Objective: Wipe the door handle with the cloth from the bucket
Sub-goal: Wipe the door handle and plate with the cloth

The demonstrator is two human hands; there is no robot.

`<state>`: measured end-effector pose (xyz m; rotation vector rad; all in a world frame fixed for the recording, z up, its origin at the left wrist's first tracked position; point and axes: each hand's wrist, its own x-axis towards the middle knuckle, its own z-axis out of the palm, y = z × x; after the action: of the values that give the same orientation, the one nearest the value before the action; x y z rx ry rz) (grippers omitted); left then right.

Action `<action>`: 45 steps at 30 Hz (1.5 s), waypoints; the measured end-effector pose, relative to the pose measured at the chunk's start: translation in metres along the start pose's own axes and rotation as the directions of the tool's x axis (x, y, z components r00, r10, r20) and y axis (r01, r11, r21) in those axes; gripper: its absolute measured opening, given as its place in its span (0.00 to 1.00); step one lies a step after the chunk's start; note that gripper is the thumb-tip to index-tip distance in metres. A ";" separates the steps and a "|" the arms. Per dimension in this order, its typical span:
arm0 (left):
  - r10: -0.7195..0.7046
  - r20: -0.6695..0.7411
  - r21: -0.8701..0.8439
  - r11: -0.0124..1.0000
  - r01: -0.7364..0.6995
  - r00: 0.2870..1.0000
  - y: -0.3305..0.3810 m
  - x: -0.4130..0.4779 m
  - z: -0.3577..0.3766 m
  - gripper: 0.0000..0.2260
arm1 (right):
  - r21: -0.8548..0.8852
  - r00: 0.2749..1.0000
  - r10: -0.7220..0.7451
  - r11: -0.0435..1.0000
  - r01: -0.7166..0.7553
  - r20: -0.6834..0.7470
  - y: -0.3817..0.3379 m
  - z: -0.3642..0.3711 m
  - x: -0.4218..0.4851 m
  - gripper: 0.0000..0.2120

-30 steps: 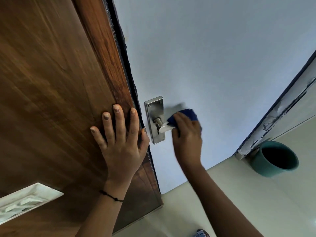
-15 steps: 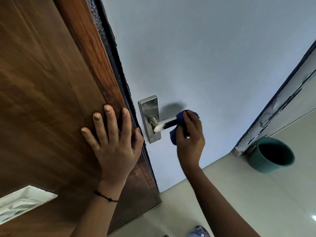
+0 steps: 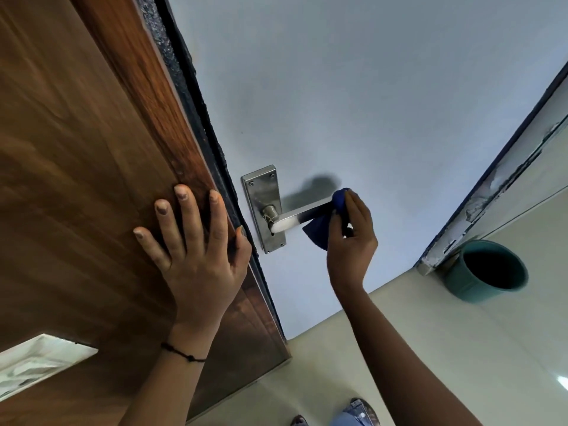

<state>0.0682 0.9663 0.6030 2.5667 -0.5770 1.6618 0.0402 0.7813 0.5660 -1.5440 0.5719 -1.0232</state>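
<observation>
A silver lever door handle (image 3: 299, 217) juts from its metal backplate (image 3: 261, 198) on the pale door. My right hand (image 3: 352, 241) grips a dark blue cloth (image 3: 325, 224) wrapped around the lever's outer end; most of the lever toward the plate is bare. My left hand (image 3: 196, 241) lies flat, fingers spread, on the brown wooden panel (image 3: 76, 164) beside the door's edge. A teal bucket (image 3: 488, 269) stands on the floor at the right, its inside dark.
A dark door frame with chipped paint (image 3: 491, 186) runs diagonally on the right, just above the bucket. Pale floor tiles (image 3: 461, 348) spread below. A white louvred vent (image 3: 37, 364) sits in the wooden panel at lower left. My feet (image 3: 353, 415) show at the bottom.
My right hand has slid the cloth outward along the lever, from near the backplate to its outer end. My left hand has stayed flat on the wood.
</observation>
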 end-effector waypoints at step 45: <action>-0.008 -0.005 0.021 1.000 0.008 1.000 0.000 -0.001 0.002 0.35 | -0.038 -0.024 -0.447 -0.128 0.991 0.894 -0.038 0.044 -0.017 0.06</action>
<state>0.0693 0.9661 0.6014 2.5750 -0.5511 1.6812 0.0623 0.8281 0.5983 -3.1160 -1.0005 -0.9887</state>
